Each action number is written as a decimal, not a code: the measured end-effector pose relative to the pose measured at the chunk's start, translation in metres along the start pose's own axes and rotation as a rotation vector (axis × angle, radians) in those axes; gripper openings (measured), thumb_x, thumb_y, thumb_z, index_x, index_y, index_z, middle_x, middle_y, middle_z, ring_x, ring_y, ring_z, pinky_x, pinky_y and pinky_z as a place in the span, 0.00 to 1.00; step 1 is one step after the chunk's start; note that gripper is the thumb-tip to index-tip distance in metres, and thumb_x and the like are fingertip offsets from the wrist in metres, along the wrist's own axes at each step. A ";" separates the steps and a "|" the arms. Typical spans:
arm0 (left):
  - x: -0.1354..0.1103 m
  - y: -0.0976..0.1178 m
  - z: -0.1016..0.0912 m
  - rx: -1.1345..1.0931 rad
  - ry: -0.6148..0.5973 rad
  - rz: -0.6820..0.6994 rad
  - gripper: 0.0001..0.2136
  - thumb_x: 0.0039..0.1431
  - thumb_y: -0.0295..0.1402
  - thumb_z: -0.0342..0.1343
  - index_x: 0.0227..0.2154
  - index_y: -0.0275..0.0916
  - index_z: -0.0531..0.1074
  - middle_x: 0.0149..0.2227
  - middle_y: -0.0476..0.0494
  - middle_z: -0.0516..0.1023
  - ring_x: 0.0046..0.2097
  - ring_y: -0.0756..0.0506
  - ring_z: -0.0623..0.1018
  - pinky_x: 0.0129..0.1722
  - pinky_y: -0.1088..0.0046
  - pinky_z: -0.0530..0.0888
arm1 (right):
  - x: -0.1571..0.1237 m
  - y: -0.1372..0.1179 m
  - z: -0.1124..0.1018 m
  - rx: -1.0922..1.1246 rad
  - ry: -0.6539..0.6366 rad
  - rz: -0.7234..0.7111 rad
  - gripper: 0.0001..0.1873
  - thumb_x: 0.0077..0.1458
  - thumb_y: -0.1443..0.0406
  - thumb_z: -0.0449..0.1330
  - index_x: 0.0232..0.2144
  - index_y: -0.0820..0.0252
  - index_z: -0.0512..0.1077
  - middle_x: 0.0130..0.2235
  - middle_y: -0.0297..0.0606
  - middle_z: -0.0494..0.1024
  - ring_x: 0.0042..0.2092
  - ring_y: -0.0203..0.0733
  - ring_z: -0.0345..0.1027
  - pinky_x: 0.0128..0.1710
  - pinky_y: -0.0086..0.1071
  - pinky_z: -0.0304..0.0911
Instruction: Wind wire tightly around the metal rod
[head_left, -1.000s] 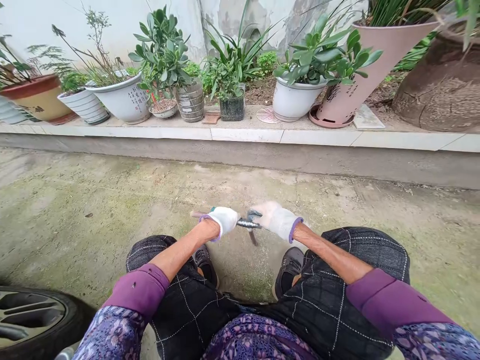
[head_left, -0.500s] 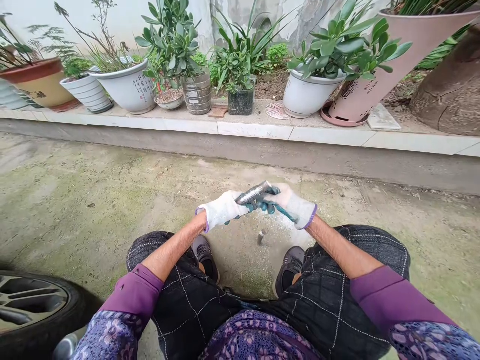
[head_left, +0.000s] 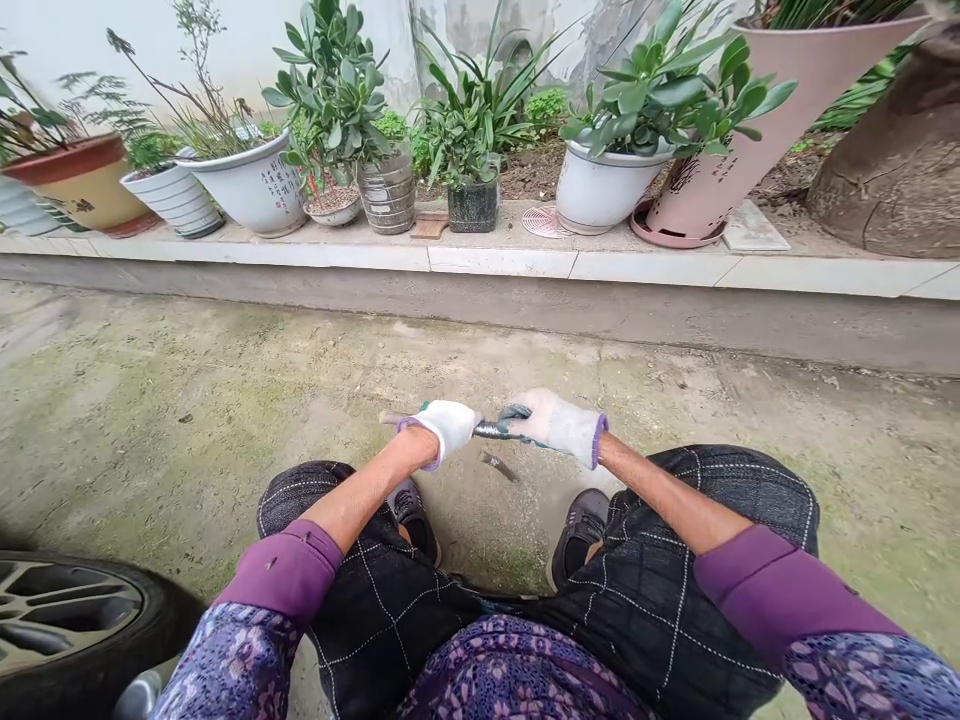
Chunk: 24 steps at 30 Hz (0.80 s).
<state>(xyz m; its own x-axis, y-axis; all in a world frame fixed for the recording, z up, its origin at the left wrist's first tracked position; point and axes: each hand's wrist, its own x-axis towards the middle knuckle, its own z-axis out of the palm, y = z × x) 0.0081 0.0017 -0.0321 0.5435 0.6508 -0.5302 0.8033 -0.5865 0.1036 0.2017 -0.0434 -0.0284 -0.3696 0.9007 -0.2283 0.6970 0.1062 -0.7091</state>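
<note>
Both of my hands wear white knit gloves with dark green coated palms and purple cuffs. My left hand [head_left: 448, 426] is closed around a silvery, ridged rod [head_left: 491, 430]. A brownish end [head_left: 391, 417] pokes out on the far side of this hand; I cannot tell whether it belongs to the same rod. My right hand [head_left: 553, 422] is closed on the rod's other end, its thumb on top, and covers that end. Below the hands, a short dark cylindrical piece [head_left: 500, 466] shows tilted against the concrete, touching neither glove.
Pale crumbs lie on the concrete floor [head_left: 300, 380] between my shoes. A tiled ledge [head_left: 501, 261] runs across the back, bearing several potted plants, among them a white pot [head_left: 607, 190] and a tall pink planter [head_left: 697, 195]. A car wheel [head_left: 67, 610] stands at the lower left.
The rod has turned from slanting upward to nearly level and sits lower. My left hand has rolled over it, back upward. The short piece below looks tipped from upright to slanted.
</note>
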 end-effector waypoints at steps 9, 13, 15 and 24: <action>-0.008 0.014 -0.011 0.222 -0.024 0.016 0.17 0.63 0.21 0.50 0.50 0.33 0.80 0.44 0.24 0.85 0.49 0.27 0.84 0.48 0.47 0.80 | 0.005 0.003 -0.008 -0.175 -0.049 0.006 0.13 0.56 0.64 0.58 0.34 0.63 0.82 0.34 0.39 0.82 0.35 0.40 0.70 0.35 0.30 0.59; -0.010 0.017 -0.009 0.213 -0.077 -0.007 0.14 0.58 0.18 0.57 0.43 0.30 0.83 0.42 0.24 0.85 0.49 0.29 0.84 0.48 0.53 0.80 | 0.006 -0.001 -0.004 -0.190 -0.108 0.004 0.11 0.55 0.65 0.60 0.34 0.63 0.82 0.32 0.38 0.81 0.33 0.39 0.69 0.33 0.30 0.58; -0.012 0.015 -0.011 0.194 -0.090 -0.028 0.13 0.57 0.18 0.58 0.43 0.30 0.83 0.42 0.25 0.85 0.49 0.30 0.85 0.48 0.56 0.81 | 0.006 -0.005 -0.001 -0.183 -0.132 0.001 0.10 0.55 0.64 0.60 0.33 0.63 0.81 0.30 0.37 0.79 0.32 0.38 0.67 0.32 0.30 0.57; -0.021 -0.003 -0.024 0.077 0.003 -0.161 0.11 0.64 0.22 0.56 0.46 0.26 0.80 0.46 0.23 0.82 0.52 0.31 0.82 0.52 0.52 0.78 | 0.010 -0.010 -0.004 -0.109 -0.066 -0.005 0.11 0.56 0.65 0.59 0.35 0.60 0.83 0.29 0.35 0.80 0.29 0.37 0.69 0.29 0.30 0.58</action>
<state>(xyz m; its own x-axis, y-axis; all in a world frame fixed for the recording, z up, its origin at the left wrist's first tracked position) 0.0000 0.0016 -0.0012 0.4101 0.7408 -0.5320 0.8590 -0.5097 -0.0476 0.1933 -0.0337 -0.0205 -0.4099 0.8710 -0.2708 0.7567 0.1589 -0.6342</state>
